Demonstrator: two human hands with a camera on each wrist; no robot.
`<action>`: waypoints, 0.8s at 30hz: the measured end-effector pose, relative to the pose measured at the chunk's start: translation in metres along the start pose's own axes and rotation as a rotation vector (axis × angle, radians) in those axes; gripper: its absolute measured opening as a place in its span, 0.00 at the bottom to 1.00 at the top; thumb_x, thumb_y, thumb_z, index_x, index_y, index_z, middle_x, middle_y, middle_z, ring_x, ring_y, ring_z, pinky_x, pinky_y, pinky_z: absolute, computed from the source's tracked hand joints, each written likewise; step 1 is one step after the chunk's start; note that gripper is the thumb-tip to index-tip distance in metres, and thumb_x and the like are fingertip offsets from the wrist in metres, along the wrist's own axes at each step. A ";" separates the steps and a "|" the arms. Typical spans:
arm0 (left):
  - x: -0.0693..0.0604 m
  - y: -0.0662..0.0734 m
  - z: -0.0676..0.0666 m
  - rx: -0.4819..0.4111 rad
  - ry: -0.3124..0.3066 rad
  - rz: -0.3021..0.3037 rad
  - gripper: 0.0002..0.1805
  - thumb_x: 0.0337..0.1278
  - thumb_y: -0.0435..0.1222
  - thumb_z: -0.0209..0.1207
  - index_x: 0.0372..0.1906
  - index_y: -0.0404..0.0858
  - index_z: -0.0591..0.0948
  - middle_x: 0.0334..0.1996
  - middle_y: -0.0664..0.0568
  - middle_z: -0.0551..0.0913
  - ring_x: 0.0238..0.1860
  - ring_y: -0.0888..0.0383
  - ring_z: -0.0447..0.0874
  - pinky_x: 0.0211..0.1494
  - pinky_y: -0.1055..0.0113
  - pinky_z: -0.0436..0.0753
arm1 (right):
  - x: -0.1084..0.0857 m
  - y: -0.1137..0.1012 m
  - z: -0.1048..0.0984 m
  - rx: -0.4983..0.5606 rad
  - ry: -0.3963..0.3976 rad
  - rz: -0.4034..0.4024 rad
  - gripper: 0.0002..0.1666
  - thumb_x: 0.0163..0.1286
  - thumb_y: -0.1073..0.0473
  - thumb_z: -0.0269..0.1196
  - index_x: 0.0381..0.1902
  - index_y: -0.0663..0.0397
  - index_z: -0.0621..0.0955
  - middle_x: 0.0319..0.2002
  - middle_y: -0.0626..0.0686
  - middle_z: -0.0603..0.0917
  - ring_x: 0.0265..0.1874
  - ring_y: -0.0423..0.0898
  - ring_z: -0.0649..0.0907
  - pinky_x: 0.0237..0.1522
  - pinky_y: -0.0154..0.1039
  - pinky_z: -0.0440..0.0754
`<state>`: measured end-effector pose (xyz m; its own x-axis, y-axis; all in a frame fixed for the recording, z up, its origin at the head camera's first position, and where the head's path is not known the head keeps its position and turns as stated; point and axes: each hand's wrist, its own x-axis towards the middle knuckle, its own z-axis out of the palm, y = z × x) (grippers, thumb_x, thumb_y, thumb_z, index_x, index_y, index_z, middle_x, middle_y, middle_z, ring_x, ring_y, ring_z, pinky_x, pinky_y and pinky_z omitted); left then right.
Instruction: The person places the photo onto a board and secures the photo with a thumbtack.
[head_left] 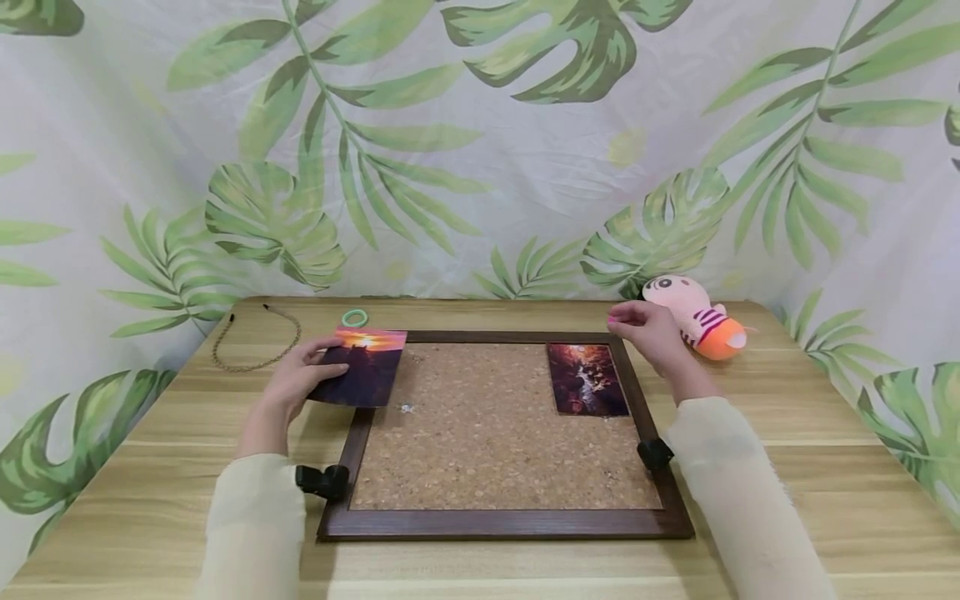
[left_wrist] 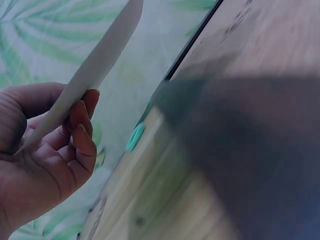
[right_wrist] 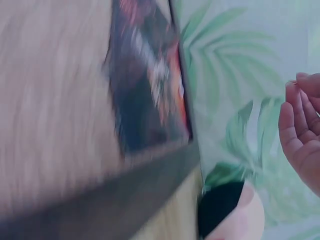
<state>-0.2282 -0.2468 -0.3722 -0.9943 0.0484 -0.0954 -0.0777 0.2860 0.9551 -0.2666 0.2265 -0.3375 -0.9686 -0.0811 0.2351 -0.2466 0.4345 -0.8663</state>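
Observation:
A sunset photo (head_left: 363, 367) is pinched between thumb and fingers of my left hand (head_left: 300, 379), over the upper left corner of the framed cork board (head_left: 502, 523). The left wrist view shows the pale back of the photo (left_wrist: 85, 75) in my left hand (left_wrist: 52, 145). Thumb and fingertips of my right hand (head_left: 652, 333) pinch a small pink thing (head_left: 612, 320) by the board's upper right corner. Fingertips meet on my right hand (right_wrist: 305, 125) in the right wrist view. Below it, a photo of a stream (head_left: 588, 380) lies on the cork.
A plush toy (head_left: 693, 317) lies at the table's back right. Behind the board at left are a green ring (head_left: 355, 318) and a beaded headband (head_left: 255, 367). A small shiny thing (head_left: 407, 408) is on the cork. Leaf-patterned cloth (head_left: 525, 167) hangs behind the table.

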 end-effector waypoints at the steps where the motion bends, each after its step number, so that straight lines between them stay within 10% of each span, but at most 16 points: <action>1: 0.002 0.001 0.005 0.002 -0.003 0.000 0.33 0.51 0.33 0.56 0.62 0.32 0.58 0.60 0.31 0.52 0.57 0.40 0.56 0.54 0.54 0.60 | 0.001 -0.003 0.005 0.020 -0.005 -0.006 0.14 0.57 0.67 0.59 0.41 0.71 0.76 0.35 0.64 0.78 0.28 0.38 0.76 0.33 0.34 0.74; 13: 0.020 0.004 0.050 0.023 0.031 -0.060 0.28 0.50 0.30 0.57 0.59 0.36 0.64 0.50 0.31 0.69 0.37 0.49 0.78 0.40 0.60 0.74 | 0.005 -0.014 0.064 0.255 -0.020 0.050 0.15 0.56 0.71 0.58 0.42 0.75 0.75 0.31 0.57 0.78 0.26 0.38 0.75 0.31 0.38 0.74; 24: 0.029 0.000 0.071 0.226 0.088 0.000 0.25 0.46 0.29 0.59 0.53 0.31 0.70 0.57 0.34 0.60 0.57 0.40 0.58 0.54 0.52 0.61 | -0.001 -0.010 0.110 0.398 -0.019 0.082 0.13 0.56 0.68 0.60 0.38 0.76 0.76 0.22 0.48 0.79 0.22 0.39 0.77 0.35 0.49 0.73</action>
<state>-0.2514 -0.1772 -0.3952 -0.9976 -0.0328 -0.0614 -0.0696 0.4935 0.8669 -0.2665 0.1237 -0.3781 -0.9851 -0.0784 0.1533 -0.1582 0.0598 -0.9856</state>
